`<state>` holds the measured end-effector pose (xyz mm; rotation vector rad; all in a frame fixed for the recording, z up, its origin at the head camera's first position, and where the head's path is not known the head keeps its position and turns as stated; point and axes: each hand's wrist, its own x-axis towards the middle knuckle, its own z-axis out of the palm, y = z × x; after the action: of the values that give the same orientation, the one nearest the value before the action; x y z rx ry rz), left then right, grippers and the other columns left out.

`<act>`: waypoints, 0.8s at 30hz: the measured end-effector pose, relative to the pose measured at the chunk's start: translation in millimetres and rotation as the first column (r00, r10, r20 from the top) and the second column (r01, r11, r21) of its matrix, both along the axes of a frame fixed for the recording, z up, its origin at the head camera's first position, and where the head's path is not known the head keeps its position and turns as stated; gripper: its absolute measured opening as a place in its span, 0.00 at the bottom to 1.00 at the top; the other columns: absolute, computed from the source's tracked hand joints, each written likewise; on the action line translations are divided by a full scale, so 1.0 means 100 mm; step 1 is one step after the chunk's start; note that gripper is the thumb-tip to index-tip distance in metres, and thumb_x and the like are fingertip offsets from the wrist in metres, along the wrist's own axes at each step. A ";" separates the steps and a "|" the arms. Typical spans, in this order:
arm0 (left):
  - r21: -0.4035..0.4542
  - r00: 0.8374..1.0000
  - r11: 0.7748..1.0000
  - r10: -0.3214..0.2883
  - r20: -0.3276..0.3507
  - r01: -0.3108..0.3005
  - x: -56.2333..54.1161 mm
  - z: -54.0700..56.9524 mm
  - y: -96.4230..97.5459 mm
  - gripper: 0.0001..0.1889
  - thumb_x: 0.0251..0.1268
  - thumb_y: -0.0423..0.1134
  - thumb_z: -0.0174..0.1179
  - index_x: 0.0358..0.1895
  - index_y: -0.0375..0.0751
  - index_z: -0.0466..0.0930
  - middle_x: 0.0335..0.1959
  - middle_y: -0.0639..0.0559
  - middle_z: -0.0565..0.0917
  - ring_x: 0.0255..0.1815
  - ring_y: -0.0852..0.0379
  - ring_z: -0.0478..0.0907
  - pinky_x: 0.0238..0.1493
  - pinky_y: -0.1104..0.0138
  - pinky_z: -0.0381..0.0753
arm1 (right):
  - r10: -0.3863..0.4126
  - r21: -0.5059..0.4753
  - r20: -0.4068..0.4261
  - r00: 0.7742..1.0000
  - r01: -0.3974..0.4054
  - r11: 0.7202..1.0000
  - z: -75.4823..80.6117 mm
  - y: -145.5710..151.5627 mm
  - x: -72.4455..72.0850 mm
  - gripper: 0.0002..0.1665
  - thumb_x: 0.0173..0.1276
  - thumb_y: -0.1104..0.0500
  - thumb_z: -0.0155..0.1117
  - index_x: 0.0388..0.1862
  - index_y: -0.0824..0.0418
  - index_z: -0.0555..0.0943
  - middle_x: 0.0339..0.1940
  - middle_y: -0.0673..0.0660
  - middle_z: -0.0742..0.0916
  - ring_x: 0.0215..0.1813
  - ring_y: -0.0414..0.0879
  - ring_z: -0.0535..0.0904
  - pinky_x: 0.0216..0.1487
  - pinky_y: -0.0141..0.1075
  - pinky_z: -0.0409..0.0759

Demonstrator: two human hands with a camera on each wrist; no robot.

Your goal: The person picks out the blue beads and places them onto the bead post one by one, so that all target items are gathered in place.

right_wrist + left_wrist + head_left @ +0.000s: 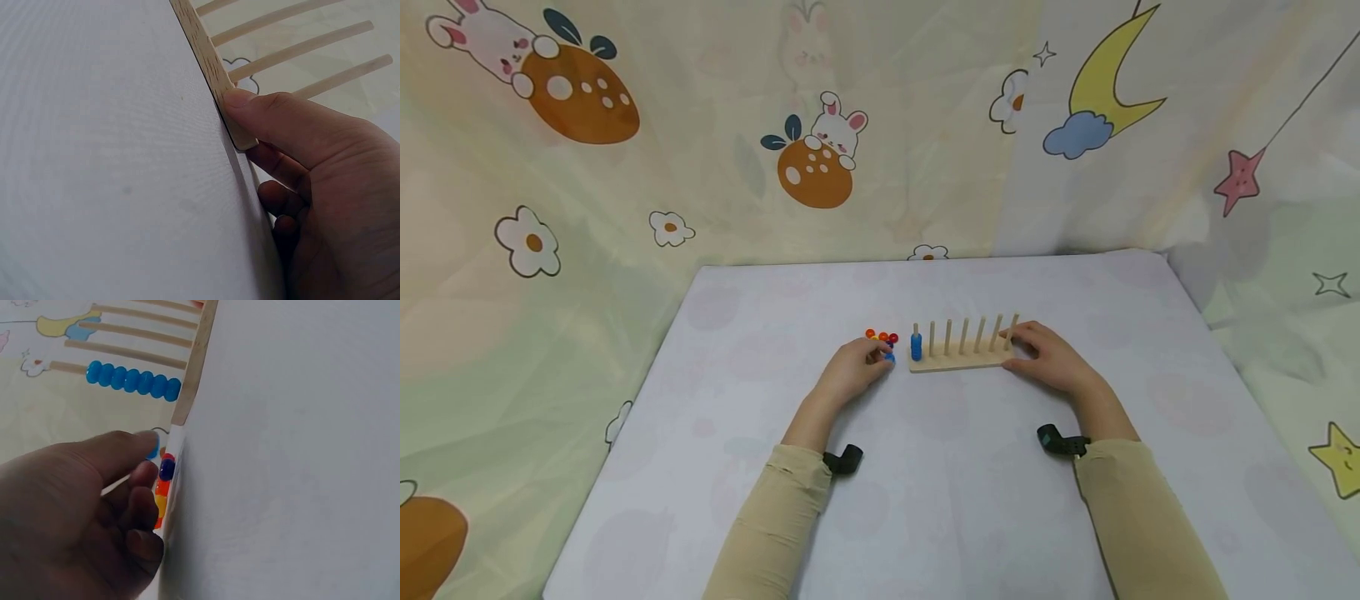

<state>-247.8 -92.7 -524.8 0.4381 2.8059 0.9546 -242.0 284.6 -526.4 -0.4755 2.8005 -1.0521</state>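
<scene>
A wooden peg stand (962, 362) lies near the middle of the table, its several thin pegs pointing up. Blue beads (132, 380) are stacked on its leftmost peg; the other pegs in the head view are bare. With thumb and fingertips my left hand (852, 367) pinches a single blue bead (153, 447), partly hidden by the thumb, just left of the stand. My right hand (1054, 358) grips the stand's right end, the thumb (240, 100) pressing on the base. Behind the left fingers sit loose beads, among them an orange bead (883, 337) and a dark blue bead (167, 469).
A white cloth covers the table (925, 492), with its far edge behind the stand. A printed curtain (925, 167) hangs beyond that edge. Each wrist wears a small black camera, such as the left camera (845, 460).
</scene>
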 end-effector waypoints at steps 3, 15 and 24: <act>0.035 1.000 0.999 0.003 0.009 -0.003 0.02 0.07 0.01 0.11 0.68 0.48 0.62 0.50 0.53 0.83 0.35 0.58 0.80 0.38 0.59 0.76 0.39 0.65 0.77 | 0.001 0.002 -0.004 1.000 -0.001 1.000 0.00 0.00 0.00 0.31 0.63 0.48 0.72 0.64 0.53 0.76 0.63 0.57 0.77 0.65 0.55 0.70 0.66 0.55 0.67; 0.095 0.998 0.995 -0.012 -0.059 0.017 0.01 0.36 0.04 0.11 0.69 0.48 0.61 0.52 0.55 0.82 0.43 0.61 0.84 0.42 0.58 0.76 0.40 0.66 0.78 | 0.010 0.002 -0.011 1.000 -0.010 1.000 0.01 0.00 0.01 0.31 0.63 0.49 0.72 0.64 0.53 0.76 0.62 0.56 0.77 0.63 0.54 0.71 0.64 0.53 0.67; 0.161 0.998 0.987 -0.011 -0.067 0.022 0.00 0.53 0.10 0.13 0.70 0.49 0.61 0.55 0.56 0.81 0.46 0.61 0.85 0.43 0.60 0.79 0.40 0.66 0.81 | 0.005 0.007 -0.005 1.000 -0.005 1.000 0.00 0.01 -0.01 0.31 0.63 0.48 0.72 0.64 0.52 0.76 0.63 0.56 0.77 0.66 0.55 0.70 0.66 0.55 0.66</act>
<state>-247.8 -82.2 -472.3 0.5218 2.7890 1.1904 -242.5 285.7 -526.8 -0.4846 2.8052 -1.0411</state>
